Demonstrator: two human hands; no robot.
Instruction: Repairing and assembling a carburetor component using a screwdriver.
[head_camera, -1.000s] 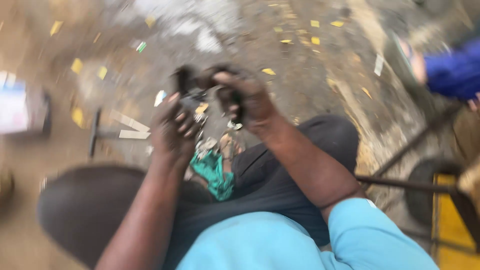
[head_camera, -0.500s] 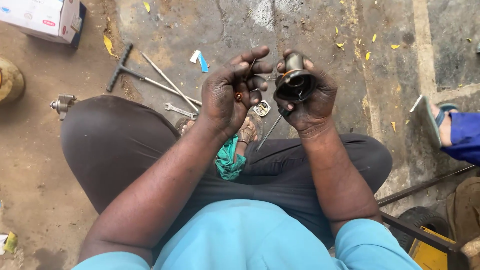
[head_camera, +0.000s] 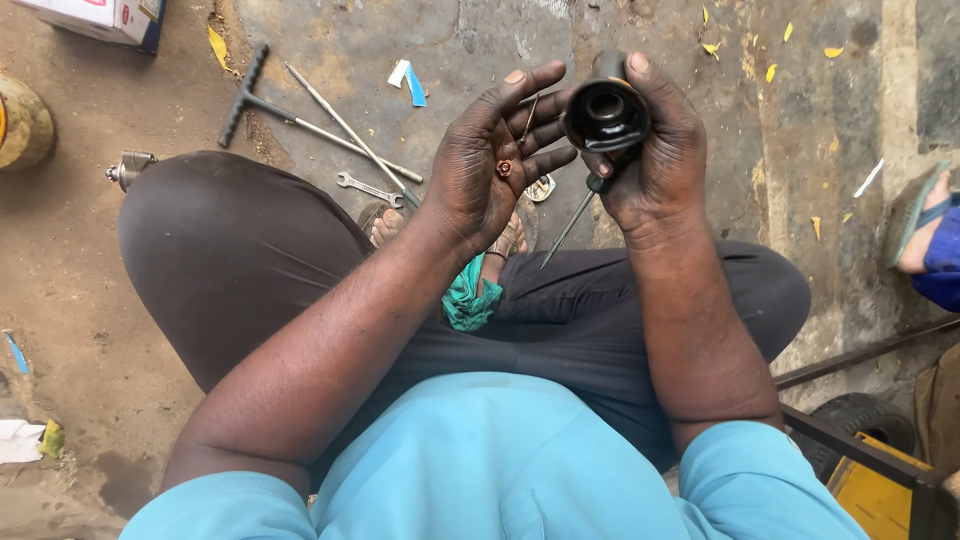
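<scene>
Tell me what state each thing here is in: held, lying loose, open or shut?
Right hand: closed around the black cup-shaped part.
Black cup-shaped part: held, open mouth facing up.
Screwdriver: held too, tip pointing down.
Left hand: open, small copper piece on palm.
Spanner: lying loose on ground.
T-handled wrench: lying on ground.

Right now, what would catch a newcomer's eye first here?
The two raised hands at centre: the right hand grips a black round part with its hollow facing the camera, and a thin tool pokes down below it. The left hand, open beside it, has a small copper piece in the palm. A wrench and a T-handle tool lie on the ground to the left.
</scene>
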